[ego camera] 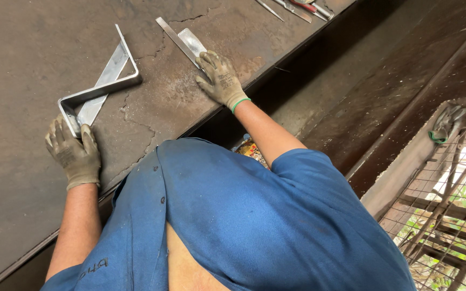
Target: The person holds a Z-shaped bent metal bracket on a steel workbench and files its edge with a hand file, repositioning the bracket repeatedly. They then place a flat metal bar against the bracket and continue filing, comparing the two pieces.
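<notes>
A folded zigzag piece of bright sheet metal [103, 81] lies on the dark, cracked metal worktable [33, 48]. My left hand [74, 153], in a worn grey glove, grips the near corner of that folded piece. My right hand [221, 80], also gloved, rests flat on the near end of a flat metal strip [182, 40] that lies beside a second narrow strip. Both hands press their pieces against the table top.
Several hand tools, one with a red handle [303, 6], lie at the table's far edge. A spare glove [447, 123] hangs on a wire mesh frame [449, 205] at right. My blue shirt fills the lower middle.
</notes>
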